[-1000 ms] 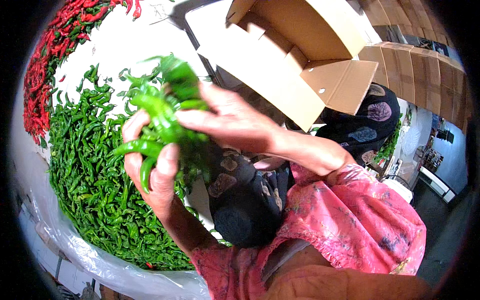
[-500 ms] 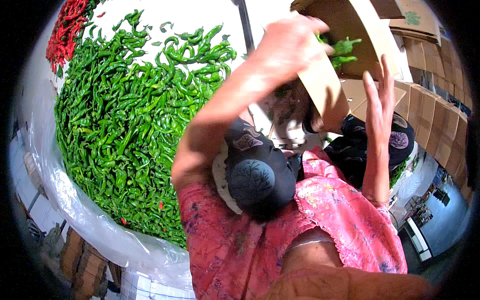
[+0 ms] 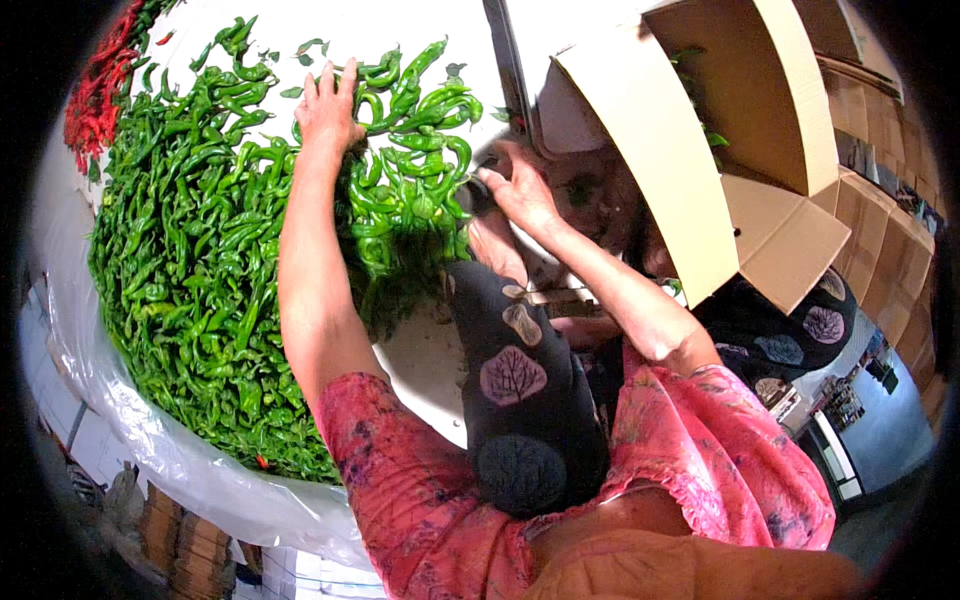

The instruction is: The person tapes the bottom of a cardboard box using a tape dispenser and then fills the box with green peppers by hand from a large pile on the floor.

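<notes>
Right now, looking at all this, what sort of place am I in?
Probably a produce sorting or packing area. A big heap of green chili peppers lies on a white plastic sheet, red chilies lie at its edge, and open cardboard boxes stand beside it, with more stacked at right.

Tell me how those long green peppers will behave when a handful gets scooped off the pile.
The green peppers look glossy, so probably a bit slippery. They are long, curved and tangled together, so extras likely drag along with those under the left hand. Loose and thin, some may slide out near the right hand.
</notes>
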{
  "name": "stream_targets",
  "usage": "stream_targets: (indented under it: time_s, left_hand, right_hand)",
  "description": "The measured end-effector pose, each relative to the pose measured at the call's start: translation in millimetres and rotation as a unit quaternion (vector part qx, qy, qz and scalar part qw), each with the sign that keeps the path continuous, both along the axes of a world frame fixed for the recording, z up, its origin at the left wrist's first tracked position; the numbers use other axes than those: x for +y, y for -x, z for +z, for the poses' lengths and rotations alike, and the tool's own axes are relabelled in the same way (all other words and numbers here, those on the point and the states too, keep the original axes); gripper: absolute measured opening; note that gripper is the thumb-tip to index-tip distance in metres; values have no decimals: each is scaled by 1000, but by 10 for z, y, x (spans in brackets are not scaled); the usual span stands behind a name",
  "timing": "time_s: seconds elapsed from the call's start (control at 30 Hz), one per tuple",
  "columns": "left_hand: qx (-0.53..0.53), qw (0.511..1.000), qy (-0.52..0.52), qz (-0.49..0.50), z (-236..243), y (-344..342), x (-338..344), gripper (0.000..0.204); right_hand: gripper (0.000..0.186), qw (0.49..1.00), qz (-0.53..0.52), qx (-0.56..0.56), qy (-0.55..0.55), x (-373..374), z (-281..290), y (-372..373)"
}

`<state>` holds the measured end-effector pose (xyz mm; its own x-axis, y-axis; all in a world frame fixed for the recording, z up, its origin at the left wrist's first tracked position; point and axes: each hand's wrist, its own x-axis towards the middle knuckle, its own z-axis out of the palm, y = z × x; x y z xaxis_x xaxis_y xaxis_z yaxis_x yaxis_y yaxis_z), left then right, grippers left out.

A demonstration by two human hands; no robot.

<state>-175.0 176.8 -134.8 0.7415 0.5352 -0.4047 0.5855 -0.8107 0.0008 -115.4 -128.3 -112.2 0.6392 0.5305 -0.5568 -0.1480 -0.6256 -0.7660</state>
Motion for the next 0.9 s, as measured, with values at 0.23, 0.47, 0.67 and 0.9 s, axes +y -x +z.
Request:
stream_targets:
  time_s: [0.23, 0.47, 0.67, 0.9]
  left_hand:
    - [19, 998, 59, 17, -284, 104, 225, 127]
    - [-21, 996, 78, -47, -31, 343, 57, 78]
    - [-140, 962, 214, 97, 99, 507, 284, 29]
    - [-204, 962, 173, 54, -290, -251, 62, 66]
  right_hand:
    - [77, 957, 17, -287, -20, 512, -685, -102]
    - [62, 976, -4, -213, 49, 647, -920, -265]
    - [29, 995, -57, 19, -80, 687, -862, -297]
    - [28, 981, -111, 153, -42, 795, -972, -293]
